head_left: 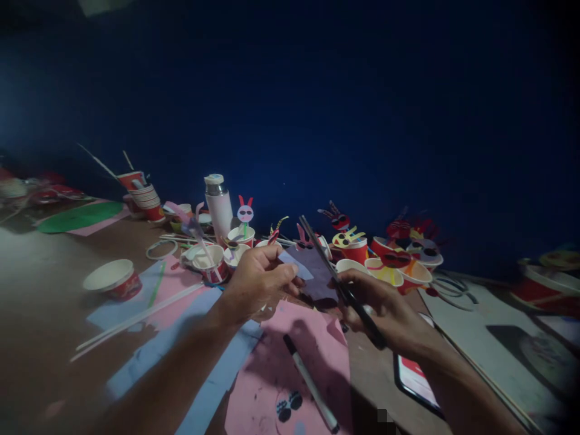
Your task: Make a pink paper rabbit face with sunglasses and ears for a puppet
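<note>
My left hand (265,278) pinches a small piece of pale blue-purple paper (295,264) between thumb and fingers. Close by on the right, my right hand (378,305) is closed around a pair of scissors (338,281) with dark handles. The blades point up and away, beside the paper. Behind them shows a darker purple sheet (319,284); whether a hand holds it I cannot tell. Below the hands lies pink paper (254,368) with drawn black eyes with lashes (289,406). A marker (310,383) with a black cap rests on it.
Paper cups (113,279) and a white thermos (218,208) stand on the table. Several cups at the back hold paper faces on sticks (245,212). Blue paper strips (212,374) and thin white sticks (140,317) lie left. A phone (414,380) lies under my right forearm.
</note>
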A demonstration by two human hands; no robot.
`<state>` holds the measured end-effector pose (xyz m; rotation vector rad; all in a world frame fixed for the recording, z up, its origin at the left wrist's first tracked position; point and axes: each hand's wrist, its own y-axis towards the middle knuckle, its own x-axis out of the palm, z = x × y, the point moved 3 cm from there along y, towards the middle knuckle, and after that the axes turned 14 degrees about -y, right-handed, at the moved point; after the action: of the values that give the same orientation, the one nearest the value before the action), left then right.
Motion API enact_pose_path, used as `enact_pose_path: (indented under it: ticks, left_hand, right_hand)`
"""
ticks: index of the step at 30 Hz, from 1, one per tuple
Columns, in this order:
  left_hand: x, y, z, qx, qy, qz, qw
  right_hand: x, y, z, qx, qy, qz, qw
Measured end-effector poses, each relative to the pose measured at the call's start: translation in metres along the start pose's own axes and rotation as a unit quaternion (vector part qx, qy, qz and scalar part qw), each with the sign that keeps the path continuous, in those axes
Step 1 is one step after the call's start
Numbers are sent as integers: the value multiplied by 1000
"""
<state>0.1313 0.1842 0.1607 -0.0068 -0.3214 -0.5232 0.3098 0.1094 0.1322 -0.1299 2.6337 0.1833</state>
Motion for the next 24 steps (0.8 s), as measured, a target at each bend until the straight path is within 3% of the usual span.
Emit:
enact_pose_path:
  ticks: [9,19,24]
  left_hand:
    - [-11,-2,15,0,-4,-26,1000]
    - [-11,-3,19,-5,11,-67,998]
    - [-11,-5,20,-8,22,-56,998]
  right_hand:
    - [-8,-8,1,-6,-105,-75,992]
    - [-7,-9,4,17,-33,-101,994]
    - [-7,-11,2,38,-20,-105,994]
